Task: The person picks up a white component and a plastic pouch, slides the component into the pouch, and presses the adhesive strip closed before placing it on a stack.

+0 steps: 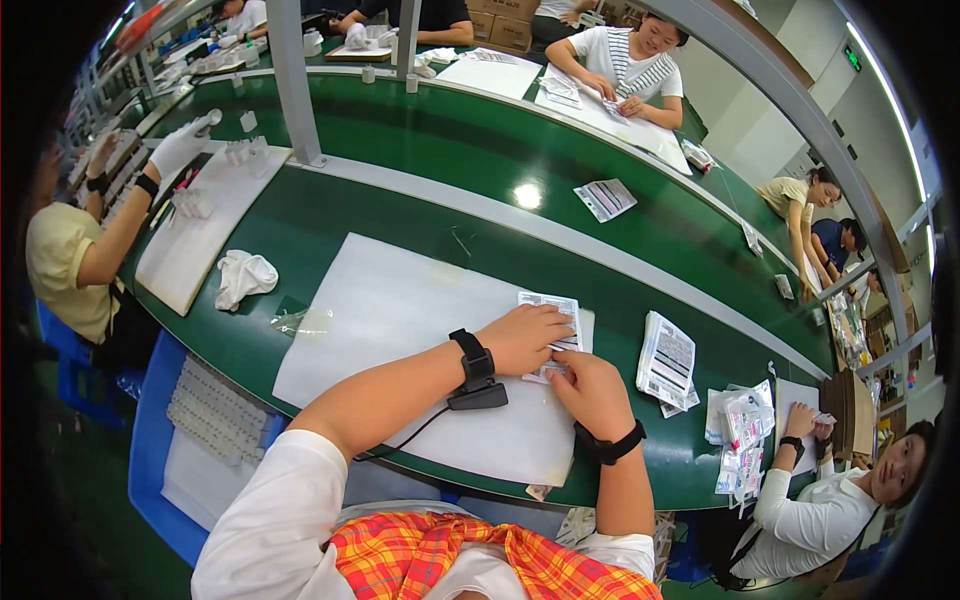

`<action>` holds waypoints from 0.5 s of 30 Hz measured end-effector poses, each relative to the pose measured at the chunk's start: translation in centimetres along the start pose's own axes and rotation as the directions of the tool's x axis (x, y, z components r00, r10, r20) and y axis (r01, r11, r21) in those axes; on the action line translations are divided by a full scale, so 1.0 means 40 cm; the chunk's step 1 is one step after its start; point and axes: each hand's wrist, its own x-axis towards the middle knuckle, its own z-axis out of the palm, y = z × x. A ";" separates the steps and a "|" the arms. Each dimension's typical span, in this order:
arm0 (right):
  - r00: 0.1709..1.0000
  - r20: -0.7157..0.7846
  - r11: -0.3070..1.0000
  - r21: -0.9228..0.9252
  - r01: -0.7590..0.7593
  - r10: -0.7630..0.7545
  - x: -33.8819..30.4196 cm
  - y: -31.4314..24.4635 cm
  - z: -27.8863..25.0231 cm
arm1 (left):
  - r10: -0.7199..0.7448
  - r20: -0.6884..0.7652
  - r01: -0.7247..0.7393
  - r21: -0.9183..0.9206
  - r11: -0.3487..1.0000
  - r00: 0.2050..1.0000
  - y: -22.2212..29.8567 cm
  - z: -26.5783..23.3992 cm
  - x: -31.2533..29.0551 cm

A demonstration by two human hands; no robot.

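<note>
A flat white printed packet (pixel 547 299) lies near the right edge of a white board (pixel 390 290) on the green table. My left hand (pixel 524 338) rests over it with fingers stretched across its face, hiding much of the print. From below, my right hand (pixel 592 388) meets the packet's lower edge, thumb and forefinger closed on it; its other fingers are curled and partly hidden. A stack of similar printed packets (pixel 667 355) lies on the table to the right of my hands.
Pink-and-white filled packets (pixel 745 420) are heaped at the right, beside a co-worker (pixel 815 500). A white cloth (pixel 245 278) and clear plastic scrap (pixel 300 321) lie left of the board. A blue bin (pixel 150 450) stands low left. A metal rail (pixel 560 240) runs beyond the board.
</note>
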 end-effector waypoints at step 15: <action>1.000 -0.016 1.000 -0.006 0.014 -0.015 0.000 0.009 0.006 | 0.006 -0.006 -0.006 0.005 1.000 1.000 -0.004 0.006 -0.001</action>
